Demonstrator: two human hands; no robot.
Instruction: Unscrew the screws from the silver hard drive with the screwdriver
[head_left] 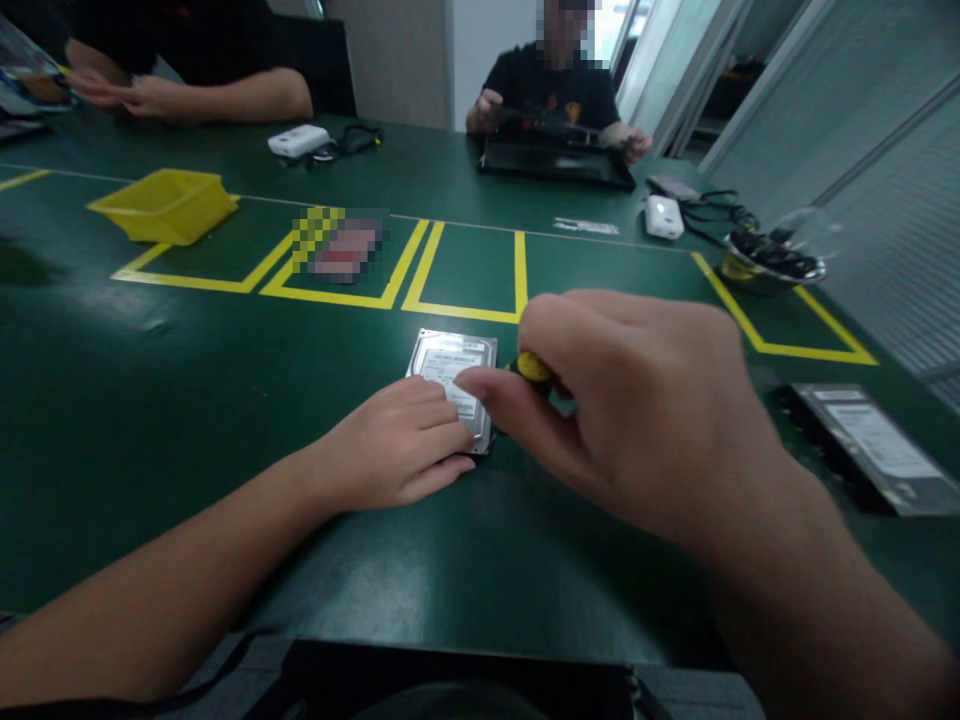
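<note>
A silver hard drive [454, 352] with a white label lies flat on the green table in front of me. My left hand [401, 440] rests over its lower left part, fingers closed against the drive and its near edge. Above the drive's right side, my right hand [637, 410] is closed around a screwdriver [533, 368] whose yellow and black handle end shows between thumb and fingers. The screwdriver's shaft and tip are hidden, so I cannot tell whether it touches the drive. Another, larger hard drive [874, 440] lies to the right, beyond my right wrist.
Yellow tape [457, 308] marks boxes across the table [315, 350]. A yellow bin [169, 205] stands at far left, a metal bowl [772, 265] of dark parts at right. White devices with cables [300, 140] lie farther back. Two people sit opposite, one holding a black panel [555, 160].
</note>
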